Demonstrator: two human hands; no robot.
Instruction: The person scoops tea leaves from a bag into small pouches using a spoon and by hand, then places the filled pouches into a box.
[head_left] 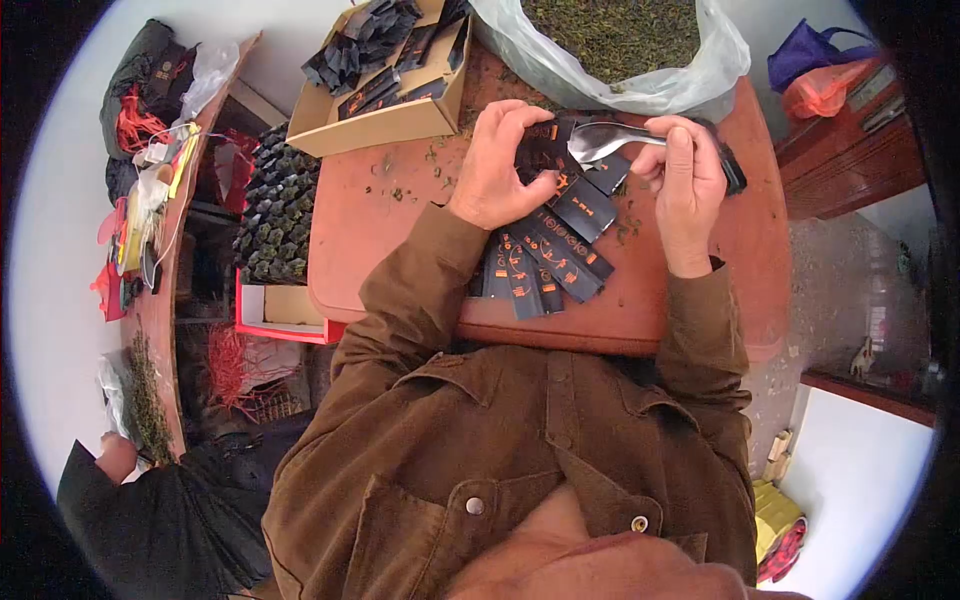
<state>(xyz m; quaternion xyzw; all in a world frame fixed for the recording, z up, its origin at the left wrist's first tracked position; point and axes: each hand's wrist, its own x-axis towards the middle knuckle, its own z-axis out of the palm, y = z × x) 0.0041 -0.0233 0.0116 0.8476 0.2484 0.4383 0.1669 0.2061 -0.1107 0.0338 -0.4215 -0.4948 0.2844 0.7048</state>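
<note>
My left hand point(490, 170) is closed round a small black packet point(540, 150) with orange print, thumb and fingers gripping its near side. In my right hand point(688, 190) is a metal spoon point(598, 141), pinched by the handle, its bowl at the packet's edge. Whether the spoon carries anything cannot be made out. Below the hands, several flat black packets point(565, 262) lie fanned out on the reddish table point(390, 225). A translucent plastic bag point(722, 62) of dried green leaves point(610, 40) stands just beyond. Behind my right hand a dark object point(735, 170) is partly hidden.
A cardboard box point(385, 128) of black packets sits at the back left. Many filled-looking dark packets point(272, 210) are stacked left of the table, above a red-edged box point(285, 328). Another person's dark sleeve point(160, 520) shows at lower left, by a cluttered wooden shelf point(165, 320).
</note>
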